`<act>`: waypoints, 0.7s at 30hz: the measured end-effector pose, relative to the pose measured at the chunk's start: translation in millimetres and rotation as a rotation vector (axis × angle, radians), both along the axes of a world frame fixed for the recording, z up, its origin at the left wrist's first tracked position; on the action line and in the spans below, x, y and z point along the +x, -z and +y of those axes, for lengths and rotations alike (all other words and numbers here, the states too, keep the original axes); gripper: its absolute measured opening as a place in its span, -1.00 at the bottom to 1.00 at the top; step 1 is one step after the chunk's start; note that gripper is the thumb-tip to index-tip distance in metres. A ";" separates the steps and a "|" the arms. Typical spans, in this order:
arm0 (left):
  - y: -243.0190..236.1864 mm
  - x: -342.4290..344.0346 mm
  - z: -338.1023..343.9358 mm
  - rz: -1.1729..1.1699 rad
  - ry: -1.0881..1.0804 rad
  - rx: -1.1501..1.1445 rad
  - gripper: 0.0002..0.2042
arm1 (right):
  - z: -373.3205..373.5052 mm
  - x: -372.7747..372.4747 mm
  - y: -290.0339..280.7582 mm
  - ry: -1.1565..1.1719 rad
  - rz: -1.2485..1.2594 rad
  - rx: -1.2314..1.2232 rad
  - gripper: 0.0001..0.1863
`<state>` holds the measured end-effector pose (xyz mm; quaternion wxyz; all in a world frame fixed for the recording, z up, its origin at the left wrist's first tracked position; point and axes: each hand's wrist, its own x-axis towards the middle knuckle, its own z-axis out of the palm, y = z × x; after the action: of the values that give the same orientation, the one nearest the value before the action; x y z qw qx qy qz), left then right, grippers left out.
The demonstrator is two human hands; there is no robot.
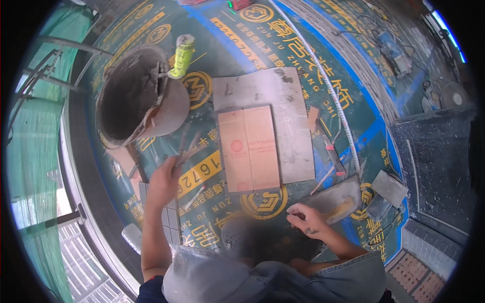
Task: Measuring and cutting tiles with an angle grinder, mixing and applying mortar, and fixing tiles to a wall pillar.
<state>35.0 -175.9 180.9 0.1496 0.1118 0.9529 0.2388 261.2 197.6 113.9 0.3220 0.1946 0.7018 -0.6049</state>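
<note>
My left hand (166,177) grips a thin, blurred tool (188,146) pointing upward, left of a cardboard piece (247,146). That cardboard lies on a larger pale, stained board (292,106). My right hand (307,219) is below the cardboard's right corner, fingers curled; I cannot make out what, if anything, they hold. It is beside a grey plastering float (343,194). A grey mortar bucket (172,116) stands at upper left with a bottle in a lime-green wrapper (182,55) by its rim.
A measuring tape (337,106) runs along the printed green floor covering. Small grey tiles (389,189) and a hand tool (333,159) lie at right, a power tool (394,55) at upper right. Metal bars and green netting (55,126) line the left side.
</note>
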 end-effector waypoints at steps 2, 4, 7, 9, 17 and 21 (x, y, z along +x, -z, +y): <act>40.9 -8.5 -45.4 0.124 -0.062 -0.200 -0.72 | -1.6 -3.8 -0.4 0.004 0.023 0.022 -0.69; 59.7 -4.7 -61.6 0.178 0.019 -0.463 -0.58 | 1.9 -3.3 3.0 -0.003 0.048 0.029 -0.70; 86.6 3.5 -43.1 0.207 -0.010 -0.443 -0.44 | 5.8 0.5 5.6 0.000 0.041 0.105 -0.69; 97.8 2.4 -10.7 0.025 -0.083 -0.161 -0.41 | 9.1 3.2 12.0 0.012 0.026 0.158 -0.65; 155.2 -7.9 72.6 -0.181 -0.362 0.460 -0.34 | 9.9 -60.1 44.8 0.090 0.208 0.085 -0.55; 132.5 -82.2 95.5 -0.301 -0.370 0.500 -0.47 | 40.5 -124.6 12.7 -0.194 0.221 0.225 -0.48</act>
<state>-47.2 -80.4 48.3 0.2108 -0.0664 0.8363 0.5018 136.5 238.1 101.2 0.2761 0.0933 0.8117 -0.5061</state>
